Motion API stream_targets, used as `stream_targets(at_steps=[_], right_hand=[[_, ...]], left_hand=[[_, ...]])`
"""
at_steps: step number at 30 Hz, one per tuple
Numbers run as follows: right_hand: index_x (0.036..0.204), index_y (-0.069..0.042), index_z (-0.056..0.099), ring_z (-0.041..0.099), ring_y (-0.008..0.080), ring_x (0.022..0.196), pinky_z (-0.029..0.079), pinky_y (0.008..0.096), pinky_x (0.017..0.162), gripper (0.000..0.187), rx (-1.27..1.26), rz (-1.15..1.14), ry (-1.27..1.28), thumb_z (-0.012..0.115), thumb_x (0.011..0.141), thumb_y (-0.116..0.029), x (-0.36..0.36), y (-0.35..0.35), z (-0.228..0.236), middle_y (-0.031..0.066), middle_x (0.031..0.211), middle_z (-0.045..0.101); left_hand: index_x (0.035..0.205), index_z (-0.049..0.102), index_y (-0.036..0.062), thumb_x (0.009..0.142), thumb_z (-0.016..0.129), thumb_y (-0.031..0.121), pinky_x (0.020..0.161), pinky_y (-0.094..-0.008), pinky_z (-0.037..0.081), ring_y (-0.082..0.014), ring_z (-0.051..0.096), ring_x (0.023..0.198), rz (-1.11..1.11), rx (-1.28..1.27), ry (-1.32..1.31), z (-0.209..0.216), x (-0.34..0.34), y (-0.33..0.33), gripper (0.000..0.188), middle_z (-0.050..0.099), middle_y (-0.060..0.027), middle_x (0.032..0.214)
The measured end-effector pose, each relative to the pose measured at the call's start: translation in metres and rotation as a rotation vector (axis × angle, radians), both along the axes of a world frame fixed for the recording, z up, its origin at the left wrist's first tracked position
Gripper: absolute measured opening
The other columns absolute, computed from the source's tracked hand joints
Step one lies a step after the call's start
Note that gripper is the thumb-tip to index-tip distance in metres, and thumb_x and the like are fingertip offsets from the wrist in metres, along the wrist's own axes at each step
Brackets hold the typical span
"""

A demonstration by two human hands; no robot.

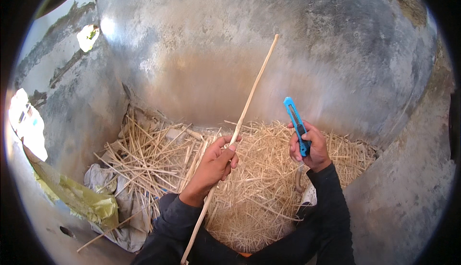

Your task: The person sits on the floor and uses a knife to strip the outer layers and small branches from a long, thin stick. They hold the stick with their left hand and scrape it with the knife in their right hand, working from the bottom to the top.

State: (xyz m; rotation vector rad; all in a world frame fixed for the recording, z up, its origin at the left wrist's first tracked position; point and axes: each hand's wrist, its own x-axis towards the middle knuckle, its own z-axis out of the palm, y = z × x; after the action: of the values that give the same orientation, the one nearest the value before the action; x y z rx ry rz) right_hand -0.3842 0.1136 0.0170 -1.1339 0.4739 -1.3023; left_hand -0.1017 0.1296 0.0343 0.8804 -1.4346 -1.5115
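My left hand (214, 165) is closed around a long, thin, pale wooden stick (254, 86), gripping it near its middle. The stick slants from beside my left forearm up toward the far wall. To the right, my right hand (311, 146) holds a blue utility knife (295, 116), with its tip end pointing up and away from me. My thumb lies along the black part of its handle. I cannot make out whether any blade sticks out. The knife and the stick are apart.
Straw-like shavings (259, 193) cover the floor before me. A heap of thin sticks (144, 154) lies at the left, near crumpled grey cloth (132, 217) and a yellowish-green sheet (91, 200). A curved handle-like piece (298, 181) lies below my right hand. Grey plastered walls (230, 49) enclose the spot.
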Motion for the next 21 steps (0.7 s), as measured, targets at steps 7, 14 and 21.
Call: stream_targets(at_steps=[7, 14, 21], right_hand=[[0.11, -0.003, 0.041, 0.05, 0.0155, 0.053, 0.043, 0.0291, 0.048, 0.038, 0.145, -0.228, 0.03, 0.041, 0.072, 0.001, 0.012, -0.04, -0.046, 0.0101, 0.077, 0.053], [0.095, -0.007, 0.052, 0.037, 0.0058, 0.05, 0.029, 0.0212, 0.045, 0.028, 0.282, -0.222, 0.187, 0.05, 0.097, -0.034, -0.005, -0.054, -0.083, -0.0016, 0.063, 0.043], [0.092, -0.001, 0.056, 0.049, 0.0184, 0.057, 0.039, 0.0344, 0.055, 0.042, -0.239, -0.525, 0.965, 0.049, 0.096, -0.042, 0.044, -0.051, -0.061, 0.0085, 0.065, 0.049]], left_hand=[[0.126, 0.046, 0.0016, 0.099, 0.043, 0.016, 0.039, -0.0181, 0.029, -0.0042, 0.033, 0.035, -0.06, 0.099, 0.123, -0.022, -0.011, -0.033, 0.03, 0.049, -0.0003, 0.062], [0.133, 0.042, 0.0027, 0.1, 0.044, 0.019, 0.039, -0.0183, 0.03, -0.0045, 0.036, 0.037, -0.096, 0.239, 0.174, -0.078, 0.002, -0.044, 0.037, 0.051, 0.0, 0.063], [0.145, 0.03, 0.0068, 0.1, 0.045, 0.021, 0.04, -0.0172, 0.03, -0.0042, 0.037, 0.04, -0.061, 0.356, 0.21, -0.089, 0.01, -0.041, 0.049, 0.05, 0.0011, 0.064]])
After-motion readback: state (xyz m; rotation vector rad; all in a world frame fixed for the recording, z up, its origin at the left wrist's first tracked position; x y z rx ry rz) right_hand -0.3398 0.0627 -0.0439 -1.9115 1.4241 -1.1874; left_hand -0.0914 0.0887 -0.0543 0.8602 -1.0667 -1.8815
